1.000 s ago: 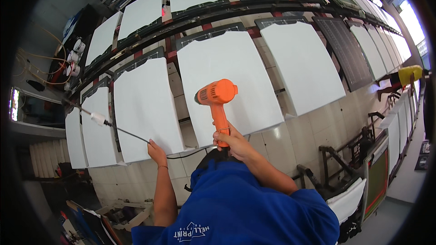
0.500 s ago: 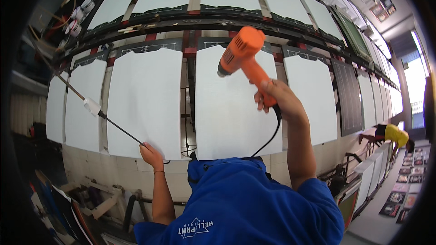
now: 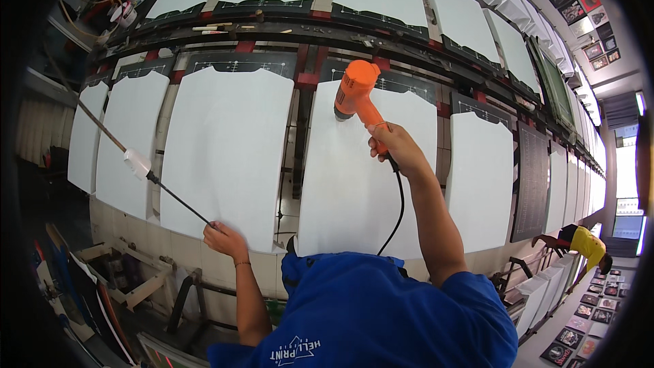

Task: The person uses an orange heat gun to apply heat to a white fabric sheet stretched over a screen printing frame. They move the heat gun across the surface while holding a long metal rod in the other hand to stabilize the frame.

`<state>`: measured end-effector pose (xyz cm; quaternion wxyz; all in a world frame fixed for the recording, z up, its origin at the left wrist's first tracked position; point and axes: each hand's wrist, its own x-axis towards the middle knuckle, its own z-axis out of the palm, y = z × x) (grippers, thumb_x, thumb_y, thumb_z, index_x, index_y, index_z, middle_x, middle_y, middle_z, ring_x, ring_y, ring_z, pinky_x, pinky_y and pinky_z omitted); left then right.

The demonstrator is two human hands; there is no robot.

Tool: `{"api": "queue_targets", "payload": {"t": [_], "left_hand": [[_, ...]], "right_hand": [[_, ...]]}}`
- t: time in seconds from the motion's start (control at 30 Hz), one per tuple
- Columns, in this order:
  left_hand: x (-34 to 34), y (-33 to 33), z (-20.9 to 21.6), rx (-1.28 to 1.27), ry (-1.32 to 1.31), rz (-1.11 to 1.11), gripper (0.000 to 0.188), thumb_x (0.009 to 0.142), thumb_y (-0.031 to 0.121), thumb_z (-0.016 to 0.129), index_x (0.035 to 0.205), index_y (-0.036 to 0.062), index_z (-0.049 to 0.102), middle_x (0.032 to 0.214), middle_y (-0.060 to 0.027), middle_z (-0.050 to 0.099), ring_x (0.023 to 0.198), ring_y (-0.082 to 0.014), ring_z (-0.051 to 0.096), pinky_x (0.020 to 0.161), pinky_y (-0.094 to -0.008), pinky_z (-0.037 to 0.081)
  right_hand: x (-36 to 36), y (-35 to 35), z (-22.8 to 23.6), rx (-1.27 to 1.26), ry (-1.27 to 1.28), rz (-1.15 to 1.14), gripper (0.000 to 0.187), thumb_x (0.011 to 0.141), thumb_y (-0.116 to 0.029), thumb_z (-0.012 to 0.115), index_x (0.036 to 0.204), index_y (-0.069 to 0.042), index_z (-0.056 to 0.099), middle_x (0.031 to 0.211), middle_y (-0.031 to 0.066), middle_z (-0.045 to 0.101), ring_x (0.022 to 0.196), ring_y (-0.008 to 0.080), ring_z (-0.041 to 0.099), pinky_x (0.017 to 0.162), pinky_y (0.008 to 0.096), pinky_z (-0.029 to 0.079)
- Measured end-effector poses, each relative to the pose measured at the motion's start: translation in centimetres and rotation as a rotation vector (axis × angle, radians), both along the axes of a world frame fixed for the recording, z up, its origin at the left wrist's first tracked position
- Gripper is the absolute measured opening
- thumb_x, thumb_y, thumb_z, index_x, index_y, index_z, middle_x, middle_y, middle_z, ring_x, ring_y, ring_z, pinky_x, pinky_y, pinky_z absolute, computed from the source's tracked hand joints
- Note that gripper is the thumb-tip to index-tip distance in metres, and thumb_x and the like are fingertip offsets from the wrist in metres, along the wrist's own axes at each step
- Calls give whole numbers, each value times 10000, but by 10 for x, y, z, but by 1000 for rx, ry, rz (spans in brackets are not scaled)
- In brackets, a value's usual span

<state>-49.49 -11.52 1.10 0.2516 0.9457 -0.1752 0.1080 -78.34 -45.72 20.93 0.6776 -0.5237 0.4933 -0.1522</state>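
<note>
An orange heat gun [image 3: 358, 85] is gripped by its handle in my right hand [image 3: 395, 147]. Its dark nozzle points down at the upper part of a white shirt [image 3: 361, 184] stretched over a dark board [image 3: 402, 87]. From the handle's base a black cord [image 3: 400, 211] runs back toward my body. My left hand [image 3: 225, 240] is closed around a black cable [image 3: 182, 197], over the lower edge of the neighbouring white shirt [image 3: 221, 136]. That cable leads up-left to a white plug connector [image 3: 137, 163] joined to a brown cord.
A long dark rail [image 3: 272, 33] with small tools divides two rows of shirt-covered boards. One bare dark board [image 3: 530, 184] stands at the right. Far right, a person in a yellow top [image 3: 591, 249] bends over. Wooden frames [image 3: 129, 279] lie lower left; white tubs [image 3: 126, 12] are upper left.
My right hand has carried the heat gun down and slightly left in the picture, over the shirt's upper part. The whole view has tilted and shifted. My left hand still holds the cable.
</note>
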Motion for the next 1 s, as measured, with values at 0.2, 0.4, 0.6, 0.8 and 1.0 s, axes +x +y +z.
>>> {"api": "queue_targets", "payload": {"t": [0.2, 0.4, 0.6, 0.8, 1.0], "left_hand": [[1, -3, 1, -6, -5, -15, 235, 958, 168, 483, 983, -57, 547, 1007, -200, 567, 975, -389, 482, 895, -490, 370], [2, -2, -2, -2, -34, -13, 259, 964, 197, 483, 964, -54, 547, 993, -202, 570, 962, -391, 488, 880, -493, 373], [2, -2, 0, 7, -23, -16, 301, 981, 225, 475, 972, -63, 562, 997, -206, 582, 974, -394, 501, 888, -488, 384], [4, -1, -4, -9, -34, -11, 281, 978, 224, 485, 958, -47, 557, 970, -197, 572, 950, -390, 496, 873, -490, 378], [3, -2, -2, -10, -54, -23, 281, 978, 230, 495, 956, -43, 557, 967, -194, 571, 955, -388, 497, 870, -487, 384]], "right_hand": [[-2, -7, -5, 4, -33, -16, 328, 900, -350, 621, 964, -37, 548, 736, 17, 571, 649, 114, 600, 577, 244, 447], [4, -10, 0, 16, -6, -11, 303, 895, -338, 629, 907, -49, 540, 710, 14, 553, 644, 115, 595, 577, 250, 445], [7, -10, 1, 34, 4, -2, 295, 899, -338, 623, 897, -55, 540, 711, 11, 549, 645, 116, 593, 577, 248, 444], [8, -4, 5, 21, 34, 23, 274, 892, -316, 623, 921, -56, 539, 714, 11, 550, 645, 114, 593, 582, 249, 445], [-2, 5, 4, -6, 65, 57, 303, 898, -337, 620, 934, -46, 546, 726, 11, 569, 643, 108, 600, 582, 249, 453]]}}
